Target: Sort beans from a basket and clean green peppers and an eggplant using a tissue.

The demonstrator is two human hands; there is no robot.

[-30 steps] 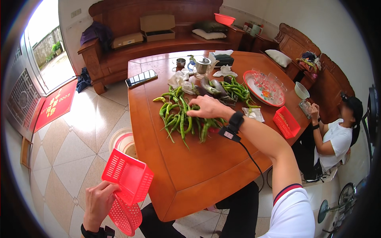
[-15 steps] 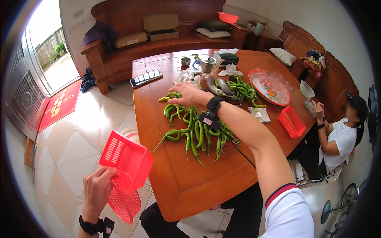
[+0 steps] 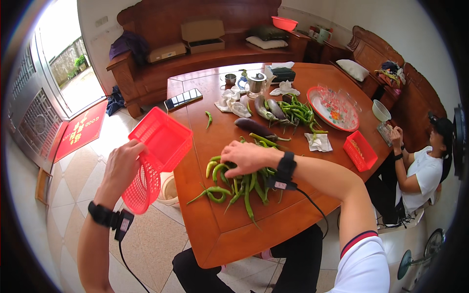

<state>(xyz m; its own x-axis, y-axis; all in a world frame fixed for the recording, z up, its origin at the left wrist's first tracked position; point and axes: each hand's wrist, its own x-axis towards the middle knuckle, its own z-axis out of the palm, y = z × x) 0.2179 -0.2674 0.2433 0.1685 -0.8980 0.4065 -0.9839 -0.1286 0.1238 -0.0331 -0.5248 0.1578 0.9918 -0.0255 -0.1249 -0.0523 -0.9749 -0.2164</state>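
Note:
My left hand (image 3: 122,163), off the table's left side, is closed on the edges of two red plastic baskets: a rectangular basket (image 3: 163,139) with slotted walls, its inside showing, and a rounded mesh basket (image 3: 141,188) hanging below it. On the table, my right hand (image 3: 246,158) lies cupped over a pile of long green chili peppers (image 3: 249,193), touching them with bent fingers spread apart. The palm hides part of the pile. Just beyond the hand is a dark purple eggplant (image 3: 256,128). One small green pepper (image 3: 209,118) lies alone to the far left.
More eggplants (image 3: 266,108) and green peppers (image 3: 299,111) lie farther back, near crumpled tissues (image 3: 230,102), a phone (image 3: 183,99) and a metal-lidded pot (image 3: 256,83). A round tray (image 3: 337,119) and red basket (image 3: 359,154) stand right. A bucket (image 3: 168,190) is below the table's left edge. Another person (image 3: 415,166) sits at right.
My right hand has come nearer over the pepper pile, now bunched closer together, uncovering the eggplant and a lone pepper. My left hand has risen with both baskets.

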